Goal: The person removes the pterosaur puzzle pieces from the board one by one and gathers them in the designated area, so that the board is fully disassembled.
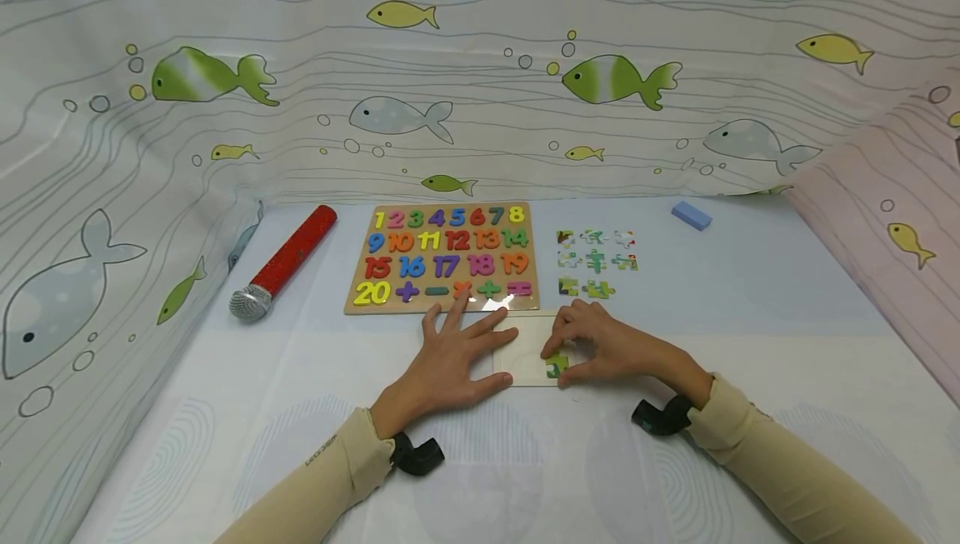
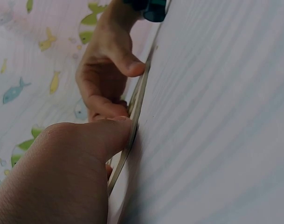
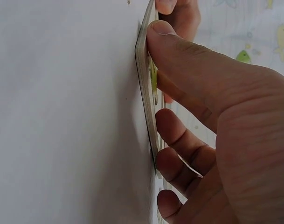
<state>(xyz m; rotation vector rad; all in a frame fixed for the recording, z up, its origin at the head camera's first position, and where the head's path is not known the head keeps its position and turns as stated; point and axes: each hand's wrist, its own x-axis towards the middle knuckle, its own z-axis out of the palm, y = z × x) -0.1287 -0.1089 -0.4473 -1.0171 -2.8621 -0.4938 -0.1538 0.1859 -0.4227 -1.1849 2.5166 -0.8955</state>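
A pale, shallow puzzle tray (image 1: 527,361) lies on the table in front of the person. In its lower right corner sits a green jigsaw piece (image 1: 557,366). The right hand (image 1: 603,340) pinches this piece, index finger on its upper left and thumb at the tray's near edge. Fingers spread wide, the left hand (image 1: 448,362) rests across the tray's left side. Its thumb touches the tray rim (image 2: 134,128) in the left wrist view. The right wrist view shows the thumb on the rim with a sliver of green piece (image 3: 154,80) behind it; most of the piece is hidden there.
Beyond the tray, a wooden number board (image 1: 442,265) holds coloured digits and signs. Several loose jigsaw pieces (image 1: 596,261) lie in rows to its right. A red microphone (image 1: 288,261) is at the left, a blue block (image 1: 691,216) at the back right. Fish-printed cloth (image 1: 465,52) hangs behind.
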